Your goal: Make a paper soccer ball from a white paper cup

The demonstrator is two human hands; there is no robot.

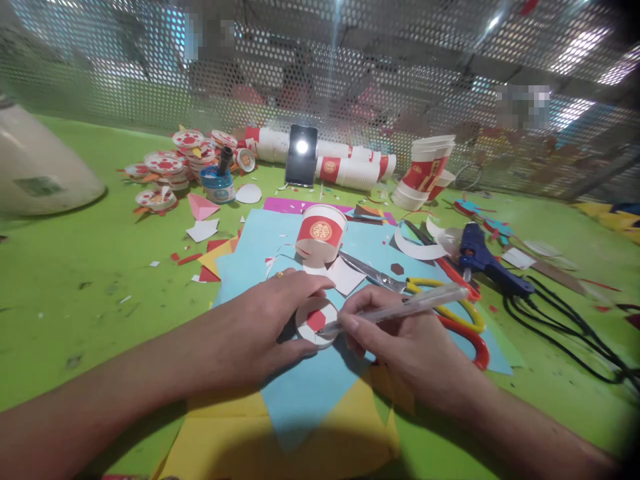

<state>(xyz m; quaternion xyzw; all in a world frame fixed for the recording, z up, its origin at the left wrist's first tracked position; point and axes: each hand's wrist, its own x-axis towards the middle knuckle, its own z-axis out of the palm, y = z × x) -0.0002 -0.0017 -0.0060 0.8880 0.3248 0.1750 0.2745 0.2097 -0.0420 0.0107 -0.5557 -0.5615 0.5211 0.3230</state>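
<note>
Between thumb and fingers, my left hand (285, 313) steadies a small white paper disc (327, 338), seemingly a cut cup base, with a red hexagon (316, 320) on it. My right hand (380, 327) is closed around a clear-barrelled pen (420, 301), its tip at the lower edge of the hexagon. Just beyond the fingers, a cut paper cup (321, 233) with a red band and gold emblem sits on light blue paper (255, 253). Right of it lie scissors (375, 272) with yellow handles, and red handles (467, 343) show near my right wrist.
A blue glue gun (490, 260) with black cables lies at right. Stacked paper cups (425, 173), a lit phone (301, 157) and a blue jar (218, 185) stand at the back. Several decorated paper pieces (163, 163) pile up back left. A white rounded object (45, 160) stands far left.
</note>
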